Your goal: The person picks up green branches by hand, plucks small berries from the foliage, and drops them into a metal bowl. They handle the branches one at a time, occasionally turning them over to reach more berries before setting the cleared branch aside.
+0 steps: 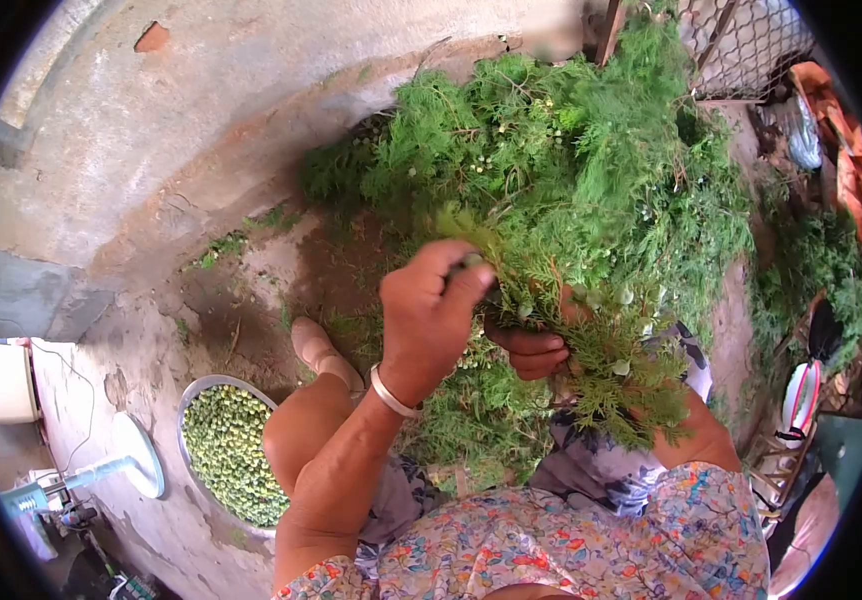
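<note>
Your left hand (429, 318) is clenched around the top of a feathery green sprig (591, 350), and your right hand (531, 350) grips it just beneath, half buried in foliage. It seems to be pinching at the small pale berries, though the leaves hide the fingertips. Keep the sprig taut between both grips and strip downward over your lap. The metal bowl (196, 392) (round, shallow, full of smooth green berries) sits left of the sprig; the soft, scaly branch heap (571, 150) lies beyond it.
</note>
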Available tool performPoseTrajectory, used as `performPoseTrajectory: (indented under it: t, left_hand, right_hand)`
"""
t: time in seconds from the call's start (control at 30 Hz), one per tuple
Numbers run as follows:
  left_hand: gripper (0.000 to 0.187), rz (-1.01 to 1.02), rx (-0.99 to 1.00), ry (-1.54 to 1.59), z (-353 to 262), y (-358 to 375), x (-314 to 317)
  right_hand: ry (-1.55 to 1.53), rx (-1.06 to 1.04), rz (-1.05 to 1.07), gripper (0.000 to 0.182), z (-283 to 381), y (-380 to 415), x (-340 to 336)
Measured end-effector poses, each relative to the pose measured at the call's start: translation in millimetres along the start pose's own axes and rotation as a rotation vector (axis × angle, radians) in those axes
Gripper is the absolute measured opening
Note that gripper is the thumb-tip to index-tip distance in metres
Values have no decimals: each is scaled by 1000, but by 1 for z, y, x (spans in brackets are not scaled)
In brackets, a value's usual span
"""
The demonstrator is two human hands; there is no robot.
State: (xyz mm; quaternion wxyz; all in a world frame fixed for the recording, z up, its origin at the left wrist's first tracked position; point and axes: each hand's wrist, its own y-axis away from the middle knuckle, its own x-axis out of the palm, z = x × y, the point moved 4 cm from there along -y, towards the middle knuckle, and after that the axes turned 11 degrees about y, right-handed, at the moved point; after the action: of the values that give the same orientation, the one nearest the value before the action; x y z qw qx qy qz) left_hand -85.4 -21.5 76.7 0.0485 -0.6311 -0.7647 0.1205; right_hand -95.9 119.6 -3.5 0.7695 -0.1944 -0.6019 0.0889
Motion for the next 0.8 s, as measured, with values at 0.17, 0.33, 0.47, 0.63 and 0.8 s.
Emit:
performPoseTrajectory:
  t: [0.17, 0.33, 0.47, 0.63, 0.8]
  left_hand:
    - [9, -191, -444, 980, 10, -20, -41]
    - [11, 52, -419, 1010, -10, -6, -15]
    - [15, 183, -86, 165, -13, 7, 9]
    - [16, 86, 143, -48, -1, 18, 28]
    - [16, 125, 128, -265, 6, 23, 31]
  right_hand:
    - [27, 35, 34, 66, -3, 2, 3]
    - [59, -87, -20, 62, 5, 6, -7]
    - [102, -127, -160, 47, 4, 15, -11]
    - [127, -106, -124, 46, 3, 16, -11]
    - [119, -98, -76, 46, -4, 11, -16]
